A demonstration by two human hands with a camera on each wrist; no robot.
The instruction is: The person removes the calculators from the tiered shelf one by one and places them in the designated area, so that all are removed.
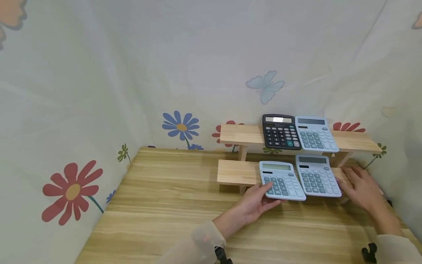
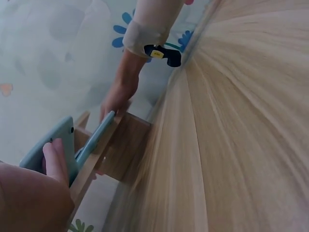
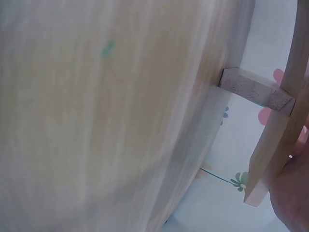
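My left hand (image 1: 255, 203) holds a light blue calculator (image 1: 290, 189) by its lower left corner, thumb over the keys and fingers underneath. The calculator is tilted at the front of the lower wooden shelf (image 1: 237, 172); its back (image 2: 53, 150) shows in the left wrist view. To its right, a second light blue calculator (image 1: 318, 176) leans on the same shelf. Beside that one, my right hand (image 1: 364, 189) lies over the shelf's right end with fingers extended, its thumb side right at the calculator's edge. The right wrist view catches only part of this hand (image 3: 292, 193) against the board.
On the upper shelf (image 1: 240, 134) stand a black calculator (image 1: 281, 134) and another light blue calculator (image 1: 314, 135), side by side. Short wooden legs support the rack on the wood-grain table (image 1: 165, 190). A flower-printed curtain (image 1: 197, 55) closes off the back and sides.
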